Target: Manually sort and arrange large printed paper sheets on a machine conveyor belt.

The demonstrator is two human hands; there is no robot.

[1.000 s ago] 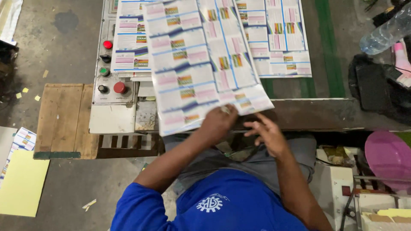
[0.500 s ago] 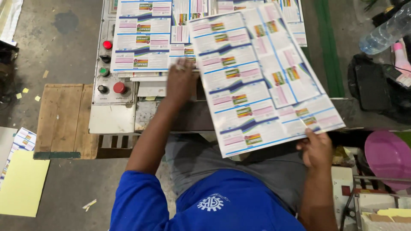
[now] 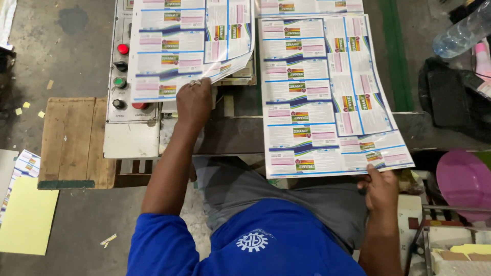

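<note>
We see the stack of printed sheets lying left on the surface, beside the control panel; the single printed sheet lies right, the water bottle further right.

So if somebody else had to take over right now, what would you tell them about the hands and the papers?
Left hand: fingers lifting the near edge of the stack of printed sheets beside the control panel.
Right hand: pinching the near edge of one printed sheet, which lies spread out to the right of the stack.
Done: one sheet is separate from the stack.
Left: the stack under the left hand has more sheets; how many cannot be told.
</note>
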